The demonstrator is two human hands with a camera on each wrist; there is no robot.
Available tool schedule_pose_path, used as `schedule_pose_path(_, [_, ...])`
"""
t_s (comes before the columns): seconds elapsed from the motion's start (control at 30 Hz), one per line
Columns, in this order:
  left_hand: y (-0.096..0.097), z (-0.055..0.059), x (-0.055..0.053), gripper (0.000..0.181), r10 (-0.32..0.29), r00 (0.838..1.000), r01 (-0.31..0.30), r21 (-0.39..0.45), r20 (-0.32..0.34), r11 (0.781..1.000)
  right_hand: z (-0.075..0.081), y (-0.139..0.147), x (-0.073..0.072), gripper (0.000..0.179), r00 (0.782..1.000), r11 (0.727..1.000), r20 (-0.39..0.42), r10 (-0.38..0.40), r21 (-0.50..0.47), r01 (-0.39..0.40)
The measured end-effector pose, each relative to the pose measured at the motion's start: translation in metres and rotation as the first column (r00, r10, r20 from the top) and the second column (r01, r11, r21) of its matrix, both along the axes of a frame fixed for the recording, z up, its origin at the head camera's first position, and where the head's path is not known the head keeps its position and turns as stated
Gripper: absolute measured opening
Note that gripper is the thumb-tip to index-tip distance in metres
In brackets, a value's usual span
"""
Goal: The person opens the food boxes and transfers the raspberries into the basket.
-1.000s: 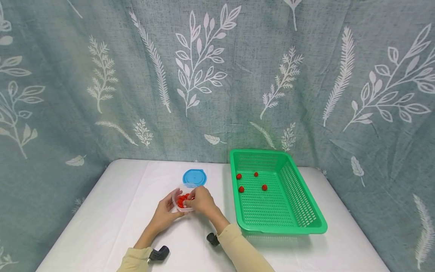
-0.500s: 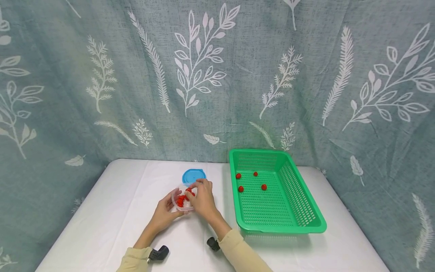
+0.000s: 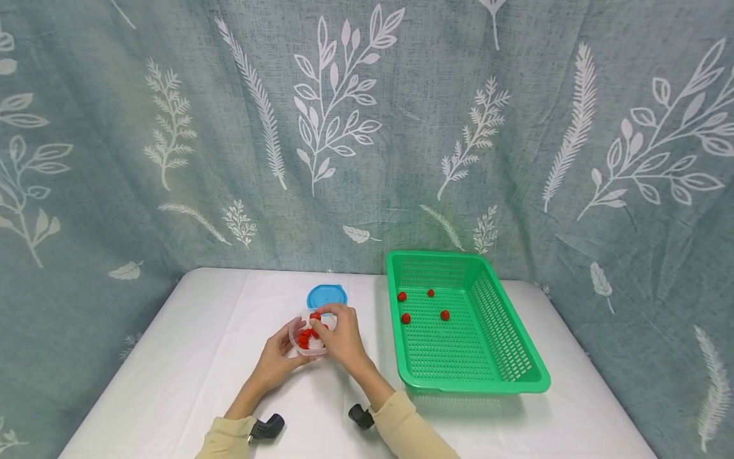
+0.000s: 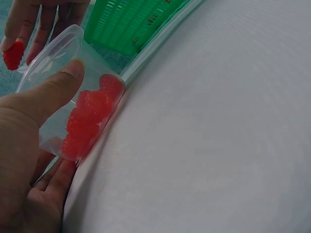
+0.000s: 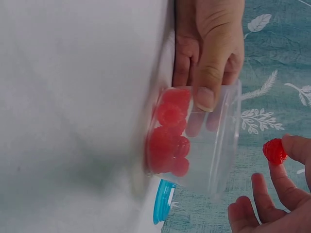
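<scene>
White cloth [image 3: 172, 382] spreads before a leafy curtain [image 3: 516, 229]. The left hand [image 3: 275, 364] grips a clear tub [image 5: 209, 158] of loose berries [image 5: 165, 145]; the right hand [image 3: 346, 336] pinches one berry [image 5: 274, 152] above the rim. Lifting out a berry seems the step in hand; the next move likely calls for a light squeeze and a steady tub. Four more berries [image 3: 445, 315] lie in the green basket [image 3: 459, 357].

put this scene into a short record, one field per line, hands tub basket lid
left hand: holds the clear tub by its side
right hand: pinches one red berry above the tub's rim
tub contents: several more red berries, low in the tub
green basket: right of the tub, four red berries visible inside
blue lid: off the tub, on the white table beyond it
</scene>
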State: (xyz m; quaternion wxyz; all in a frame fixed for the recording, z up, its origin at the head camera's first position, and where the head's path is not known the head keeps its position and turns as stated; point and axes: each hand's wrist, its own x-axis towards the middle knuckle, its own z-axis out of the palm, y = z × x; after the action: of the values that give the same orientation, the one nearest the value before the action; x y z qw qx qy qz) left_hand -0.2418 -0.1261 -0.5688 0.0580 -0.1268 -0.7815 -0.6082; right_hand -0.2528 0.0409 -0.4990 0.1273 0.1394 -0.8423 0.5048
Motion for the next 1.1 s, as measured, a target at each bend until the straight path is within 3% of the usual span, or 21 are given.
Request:
schedule_pose_path(0.3, [-0.006,-0.02,-0.012,0.087,-0.008,1.0,0.009,-0.023,0.015,1.0,0.01,0.003,0.005,0.019,0.997,0.995,0.017,0.071,-0.077,-0.07])
schedule_pose_path(0.57, [-0.006,-0.019,-0.013,0.089,-0.009,1.0,0.009,-0.034,0.012,0.999,0.032,0.007,0.019,0.024,0.985,0.982,0.059,0.16,-0.108,-0.153])
schedule_pose_path(0.73, [-0.005,-0.018,-0.013,0.09,-0.018,1.0,0.018,-0.04,-0.006,0.999,0.051,0.014,0.027,0.022,0.974,0.969,0.034,0.223,-0.116,-0.218])
schedule_pose_path(1.1, [-0.007,-0.018,-0.013,0.089,-0.031,0.999,0.031,-0.018,0.019,0.999,0.102,0.04,0.036,0.022,0.918,0.92,0.079,0.388,-0.085,-0.382])
